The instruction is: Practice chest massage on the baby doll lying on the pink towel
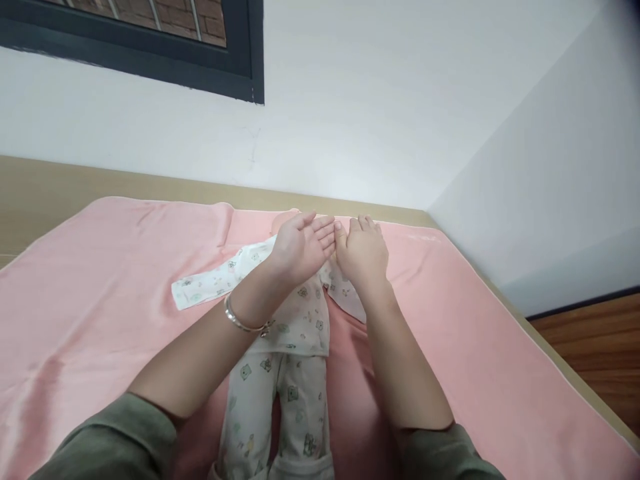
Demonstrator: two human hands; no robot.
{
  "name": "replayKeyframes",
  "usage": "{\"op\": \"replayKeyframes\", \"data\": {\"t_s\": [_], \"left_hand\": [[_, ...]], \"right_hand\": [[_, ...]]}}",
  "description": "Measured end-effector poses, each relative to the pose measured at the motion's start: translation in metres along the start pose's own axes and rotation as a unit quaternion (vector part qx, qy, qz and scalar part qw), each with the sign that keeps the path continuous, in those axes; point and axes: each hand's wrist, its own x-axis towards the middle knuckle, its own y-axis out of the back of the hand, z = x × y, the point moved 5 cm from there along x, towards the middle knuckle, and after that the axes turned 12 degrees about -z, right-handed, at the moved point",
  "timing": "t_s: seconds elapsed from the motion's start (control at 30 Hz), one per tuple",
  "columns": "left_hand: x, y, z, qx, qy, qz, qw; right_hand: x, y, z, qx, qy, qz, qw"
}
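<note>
My left hand [305,247] is open, palm up with its fingers stretched to the right, and wears a silver bracelet [243,319] at the wrist. Beside it my right hand [363,252] shows its back, fingers extended and pointing away; the hands meet or nearly meet at the fingertips. Nothing is visible in either one. Beneath them lies a small white printed long-sleeved top [300,327], one sleeve spread to the left. Matching printed trousers [300,400] extend toward me. Behind my left hand a rounded pinkish shape [283,219] shows, mostly hidden.
A pink sheet [125,300] with some creases covers a wooden surface [45,193]. White wall [350,120] rises behind, with a dark-framed window [245,53] at upper left. Dark-edged wood panelling [605,347] stands at the right.
</note>
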Motion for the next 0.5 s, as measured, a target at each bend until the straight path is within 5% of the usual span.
{"op": "replayKeyframes", "data": {"t_s": [0.23, 0.5], "left_hand": [[-0.070, 0.014, 0.049, 0.004, -0.081, 0.064, 0.995], [-0.103, -0.005, 0.073, 0.003, -0.148, 0.046, 0.988]], "right_hand": [[0.005, 0.002, -0.003, 0.036, -0.066, 0.010, 0.997], [0.004, -0.006, 0.002, 0.063, -0.064, 0.015, 0.996]]}}
